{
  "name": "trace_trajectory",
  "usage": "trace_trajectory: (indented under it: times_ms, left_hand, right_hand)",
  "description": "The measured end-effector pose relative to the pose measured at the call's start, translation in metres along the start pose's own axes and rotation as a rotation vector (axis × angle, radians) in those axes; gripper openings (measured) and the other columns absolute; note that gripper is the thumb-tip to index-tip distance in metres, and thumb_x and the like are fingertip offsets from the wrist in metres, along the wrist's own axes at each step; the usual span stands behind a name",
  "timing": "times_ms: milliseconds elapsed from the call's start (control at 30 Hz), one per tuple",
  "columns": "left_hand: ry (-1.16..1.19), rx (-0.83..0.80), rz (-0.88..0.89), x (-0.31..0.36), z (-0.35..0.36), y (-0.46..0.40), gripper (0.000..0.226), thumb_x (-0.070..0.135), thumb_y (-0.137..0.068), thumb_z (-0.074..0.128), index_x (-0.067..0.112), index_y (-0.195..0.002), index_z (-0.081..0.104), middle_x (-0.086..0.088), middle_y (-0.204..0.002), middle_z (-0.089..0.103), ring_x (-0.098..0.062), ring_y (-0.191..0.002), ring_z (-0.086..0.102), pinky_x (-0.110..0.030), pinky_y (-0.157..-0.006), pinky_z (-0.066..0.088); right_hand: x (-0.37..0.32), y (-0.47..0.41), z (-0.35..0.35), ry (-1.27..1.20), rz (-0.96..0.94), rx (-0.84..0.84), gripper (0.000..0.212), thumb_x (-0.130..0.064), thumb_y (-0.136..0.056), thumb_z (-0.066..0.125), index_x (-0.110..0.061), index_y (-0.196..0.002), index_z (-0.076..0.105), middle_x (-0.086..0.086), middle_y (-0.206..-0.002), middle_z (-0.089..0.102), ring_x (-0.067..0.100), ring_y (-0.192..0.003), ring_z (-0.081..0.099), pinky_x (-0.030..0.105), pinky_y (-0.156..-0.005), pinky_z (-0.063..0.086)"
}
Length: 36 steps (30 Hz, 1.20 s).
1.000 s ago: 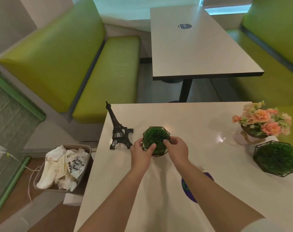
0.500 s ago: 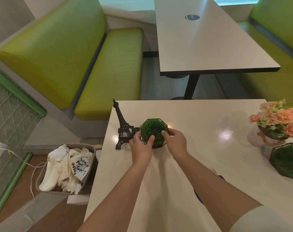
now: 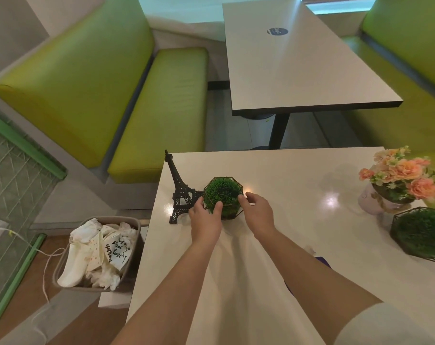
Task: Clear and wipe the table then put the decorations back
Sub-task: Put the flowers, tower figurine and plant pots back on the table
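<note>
A small geometric wire planter of green grass [image 3: 223, 195] stands on the white table [image 3: 298, 175] near its far left corner. It sits right beside a black Eiffel Tower model [image 3: 180, 192] and touches the tower's leg. My left hand [image 3: 206, 220] grips the planter's left side, thumb on the grass. My right hand [image 3: 257, 211] presses its fingertips against the planter's right edge. A pot of pink and orange flowers [image 3: 400, 175] and a larger wire grass planter [image 3: 421, 234] stand at the table's right side.
A grey bin [image 3: 62, 265] stuffed with crumpled paper sits on the floor left of the table, with a white cable beside it. A purple sticker [image 3: 323, 260] shows behind my right forearm. Green benches [image 3: 161, 108] and a second table [image 3: 298, 70] lie beyond.
Both hands have slid the small planter left until it stands against the Eiffel Tower. My right hand's grip looks looser now. The camera has tilted, shifting the flowers right.
</note>
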<state>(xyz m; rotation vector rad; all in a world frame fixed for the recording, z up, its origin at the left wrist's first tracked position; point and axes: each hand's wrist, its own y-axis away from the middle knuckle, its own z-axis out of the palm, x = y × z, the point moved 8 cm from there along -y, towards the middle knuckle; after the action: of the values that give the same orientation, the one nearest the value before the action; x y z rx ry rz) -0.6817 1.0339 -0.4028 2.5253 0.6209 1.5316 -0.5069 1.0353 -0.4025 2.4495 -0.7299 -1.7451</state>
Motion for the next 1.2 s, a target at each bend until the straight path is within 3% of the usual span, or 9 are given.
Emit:
trace_trajectory:
  times_ms: [200,333,467,600,667,833,967,1100,1200]
  left_hand:
    - [-0.07,0.107,0.033,0.016,-0.008,0.022,0.057,0.04,-0.095,0.056,0.016,-0.144,0.04,-0.008,-0.142,0.038,-0.024,-0.132,0.037,-0.039,-0.101,0.039]
    - [-0.123,0.146,0.147,0.036,0.0,0.038,0.044,0.041,-0.095,0.056,0.02,-0.133,0.051,-0.007,-0.133,0.046,-0.026,-0.128,0.035,-0.04,-0.103,0.038]
    - [-0.126,0.015,0.311,0.07,0.039,0.072,0.028,0.037,-0.097,0.052,0.021,-0.119,0.061,0.001,-0.116,0.051,-0.017,-0.112,0.038,-0.027,-0.089,0.033]
    - [-0.098,-0.139,0.376,0.096,0.094,0.102,0.023,0.036,-0.099,0.05,0.023,-0.111,0.064,0.004,-0.107,0.056,-0.017,-0.106,0.051,-0.034,-0.089,0.046]
    - [-0.077,-0.198,0.365,0.106,0.121,0.113,0.024,0.035,-0.099,0.051,0.02,-0.113,0.064,0.002,-0.109,0.06,-0.015,-0.101,0.056,-0.032,-0.088,0.048]
    - [-0.01,-0.32,0.312,0.123,0.192,0.142,0.02,0.032,-0.098,0.054,0.021,-0.112,0.063,0.005,-0.109,0.063,-0.007,-0.092,0.058,-0.018,-0.074,0.041]
    - [-0.032,-0.439,0.25,0.13,0.264,0.158,0.039,0.036,-0.094,0.062,0.019,-0.129,0.057,-0.001,-0.122,0.06,-0.014,-0.104,0.059,-0.024,-0.083,0.045]
    - [-0.096,-0.449,0.228,0.136,0.312,0.161,0.078,0.042,-0.084,0.073,0.013,-0.147,0.037,-0.008,-0.143,0.042,-0.024,-0.125,0.05,-0.037,-0.103,0.045]
    - [-0.058,-0.412,0.178,0.141,0.334,0.16,0.094,0.043,-0.08,0.076,0.015,-0.152,0.023,-0.007,-0.151,0.028,-0.028,-0.132,0.044,-0.04,-0.105,0.043]
  right_hand:
    - [0.016,0.019,-0.046,-0.045,0.039,0.117,0.033,-0.03,-0.099,0.052,-0.012,-0.125,0.061,0.001,-0.12,0.063,0.011,-0.097,0.053,0.024,-0.079,0.038]
    - [0.027,0.031,-0.078,-0.055,0.058,0.169,0.025,-0.027,-0.099,0.052,-0.013,-0.116,0.063,-0.003,-0.108,0.063,0.009,-0.088,0.054,0.018,-0.062,0.037]
    - [0.04,0.051,-0.137,-0.11,0.053,0.309,0.015,-0.026,-0.097,0.055,-0.015,-0.104,0.062,-0.003,-0.099,0.062,0.008,-0.082,0.054,0.013,-0.06,0.035]
    - [0.05,0.057,-0.2,-0.128,0.038,0.434,0.01,-0.023,-0.097,0.055,-0.015,-0.098,0.062,-0.006,-0.087,0.06,0.004,-0.075,0.051,0.016,-0.059,0.036]
    - [0.055,0.054,-0.23,-0.105,0.037,0.486,0.012,-0.023,-0.097,0.054,-0.015,-0.095,0.062,-0.007,-0.083,0.058,0.01,-0.078,0.054,0.023,-0.059,0.038]
    - [0.067,0.042,-0.316,0.205,0.014,0.618,0.022,-0.033,-0.096,0.05,-0.018,-0.092,0.066,0.002,-0.096,0.063,0.027,-0.097,0.055,0.041,-0.083,0.046]
    - [0.075,0.023,-0.382,0.435,0.041,0.649,0.023,-0.032,-0.098,0.047,-0.024,-0.102,0.069,0.004,-0.112,0.061,0.029,-0.109,0.046,0.039,-0.093,0.033]
    - [0.086,-0.011,-0.413,0.618,0.078,0.52,0.028,-0.035,-0.1,0.045,-0.029,-0.119,0.064,0.004,-0.123,0.054,0.026,-0.116,0.041,0.039,-0.099,0.029]
    - [0.092,-0.04,-0.423,0.741,0.066,0.396,0.032,-0.035,-0.102,0.04,-0.031,-0.124,0.063,0.004,-0.126,0.054,0.026,-0.118,0.04,0.04,-0.099,0.028]
